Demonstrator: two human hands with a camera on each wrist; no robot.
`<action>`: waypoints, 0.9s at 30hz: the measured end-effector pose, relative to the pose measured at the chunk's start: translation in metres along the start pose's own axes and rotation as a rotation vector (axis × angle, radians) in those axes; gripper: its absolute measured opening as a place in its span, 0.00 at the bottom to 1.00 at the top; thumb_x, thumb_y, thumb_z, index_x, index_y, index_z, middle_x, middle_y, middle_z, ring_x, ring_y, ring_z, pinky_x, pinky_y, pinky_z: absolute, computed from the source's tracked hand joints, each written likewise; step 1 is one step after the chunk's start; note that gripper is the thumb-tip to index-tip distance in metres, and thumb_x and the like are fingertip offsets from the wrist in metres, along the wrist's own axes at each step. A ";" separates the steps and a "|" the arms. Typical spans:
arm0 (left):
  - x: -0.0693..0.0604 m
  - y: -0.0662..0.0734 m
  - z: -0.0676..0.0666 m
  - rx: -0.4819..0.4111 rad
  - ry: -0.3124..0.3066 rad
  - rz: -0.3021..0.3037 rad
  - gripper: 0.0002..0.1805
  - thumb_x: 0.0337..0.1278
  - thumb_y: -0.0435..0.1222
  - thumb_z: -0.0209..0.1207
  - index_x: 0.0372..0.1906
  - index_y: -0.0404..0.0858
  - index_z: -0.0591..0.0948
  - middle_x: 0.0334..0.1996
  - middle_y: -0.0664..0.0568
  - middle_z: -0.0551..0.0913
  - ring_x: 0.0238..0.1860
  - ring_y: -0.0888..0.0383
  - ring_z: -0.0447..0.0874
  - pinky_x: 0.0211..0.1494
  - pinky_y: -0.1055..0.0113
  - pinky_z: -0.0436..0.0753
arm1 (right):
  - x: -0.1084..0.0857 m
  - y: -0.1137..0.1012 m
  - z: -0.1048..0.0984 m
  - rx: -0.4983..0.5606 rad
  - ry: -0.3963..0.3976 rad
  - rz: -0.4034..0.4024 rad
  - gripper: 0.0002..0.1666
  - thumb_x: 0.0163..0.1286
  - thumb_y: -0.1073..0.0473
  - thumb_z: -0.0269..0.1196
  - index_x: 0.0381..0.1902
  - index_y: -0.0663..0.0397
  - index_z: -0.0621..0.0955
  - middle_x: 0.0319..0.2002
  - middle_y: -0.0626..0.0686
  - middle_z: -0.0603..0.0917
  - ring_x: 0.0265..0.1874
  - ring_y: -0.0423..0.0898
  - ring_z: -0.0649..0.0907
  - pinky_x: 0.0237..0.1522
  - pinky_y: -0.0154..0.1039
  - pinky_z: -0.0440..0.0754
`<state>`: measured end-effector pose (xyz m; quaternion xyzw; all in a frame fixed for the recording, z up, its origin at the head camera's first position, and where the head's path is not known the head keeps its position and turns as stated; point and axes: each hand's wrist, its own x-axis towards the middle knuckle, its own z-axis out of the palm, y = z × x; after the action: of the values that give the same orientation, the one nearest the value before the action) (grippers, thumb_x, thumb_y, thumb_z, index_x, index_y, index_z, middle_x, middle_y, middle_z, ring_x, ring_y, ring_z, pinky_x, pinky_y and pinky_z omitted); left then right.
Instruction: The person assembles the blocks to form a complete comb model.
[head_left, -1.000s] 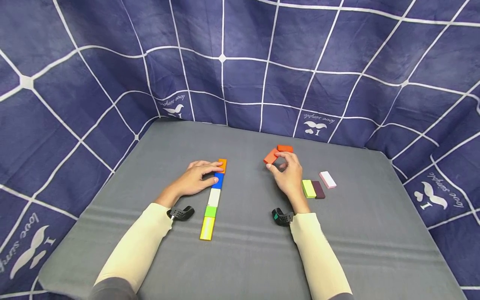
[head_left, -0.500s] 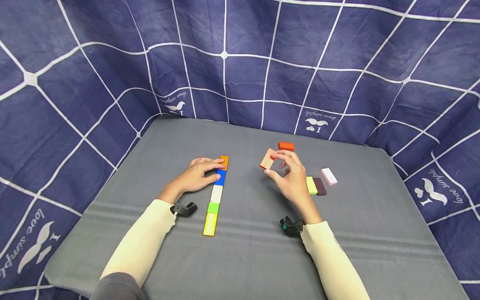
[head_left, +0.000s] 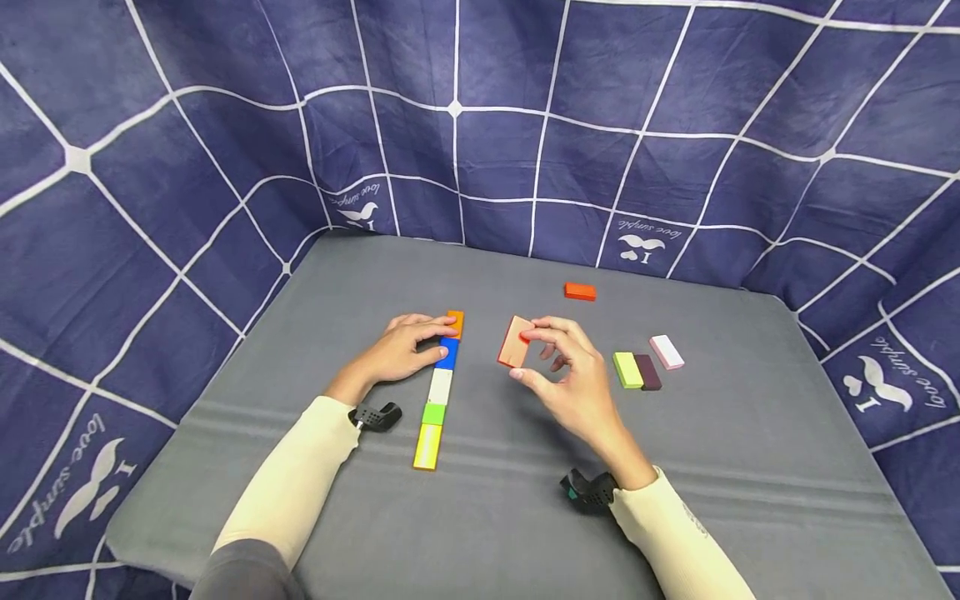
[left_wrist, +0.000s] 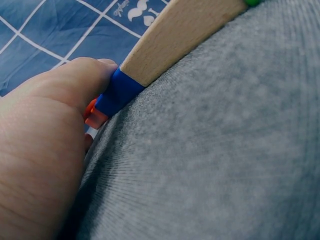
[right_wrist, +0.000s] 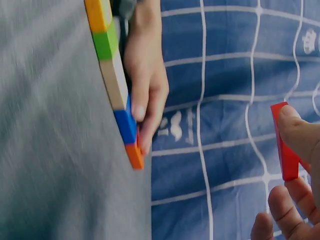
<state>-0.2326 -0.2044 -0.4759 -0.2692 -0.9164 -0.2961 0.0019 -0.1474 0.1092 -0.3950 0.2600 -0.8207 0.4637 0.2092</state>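
Note:
In the head view a row of blocks runs along the table, left of its middle: orange, blue, off-white, green and yellow, end to end. My left hand lies against the far end, its fingers on the orange block and thumb on the blue one. To the right of the row, my right hand pinches a red block between thumb and fingers, raised off the table. A pale wood-coloured face of it shows in the head view.
An orange-red block lies near the table's back edge. Further right are a yellow-green block, a dark maroon block beside it, and a pale pink-white block. A blue gridded cloth hangs around the grey table.
My right hand has lifted the red block away from beside the orange-red one, bringing it left and nearer and turning its wood-coloured face to view. My left hand stays at the row.

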 end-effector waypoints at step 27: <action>0.002 -0.006 0.005 -0.020 0.040 0.054 0.23 0.68 0.50 0.60 0.65 0.56 0.79 0.72 0.62 0.71 0.71 0.53 0.66 0.73 0.47 0.53 | -0.097 -0.055 0.081 0.181 -0.273 0.116 0.27 0.49 0.54 0.81 0.48 0.41 0.84 0.52 0.40 0.82 0.44 0.43 0.84 0.45 0.34 0.82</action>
<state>-0.2360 -0.2050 -0.4825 -0.2876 -0.9056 -0.3107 0.0256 -0.0458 0.0375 -0.4546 0.2906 -0.8099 0.5075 0.0447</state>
